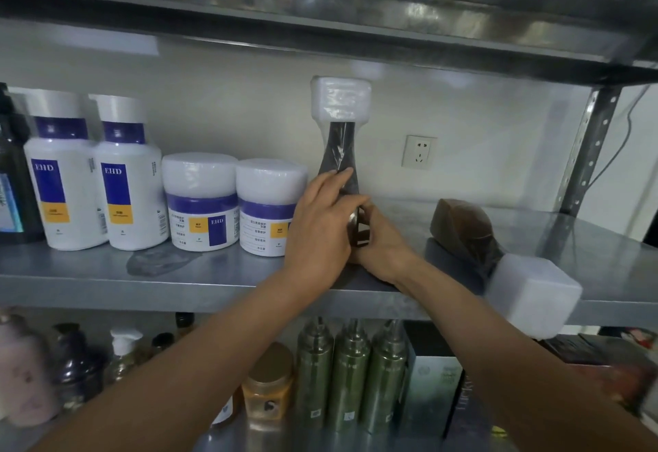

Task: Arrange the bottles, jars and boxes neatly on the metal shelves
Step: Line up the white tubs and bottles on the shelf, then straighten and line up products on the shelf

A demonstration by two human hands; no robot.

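Bottle (340, 152), dark, plastic-wrapped, white foam cap, stands upright on the grey metal shelf (213, 273), long axis vertical, cap up. Your left hand (320, 227) curls across its front; your right hand (382, 243) clasps its base. Just left of the bottle stand white jars (201, 202); right of it a second bottle (466, 231) lies on its side, cap toward you. Behind it, a wall socket (419, 151) on the pale wall.

Dull galvanised metal shelf (178, 273), glossy white plastic jars (201, 202), and a dark bottle (340, 152) wrapped in shiny clear film.
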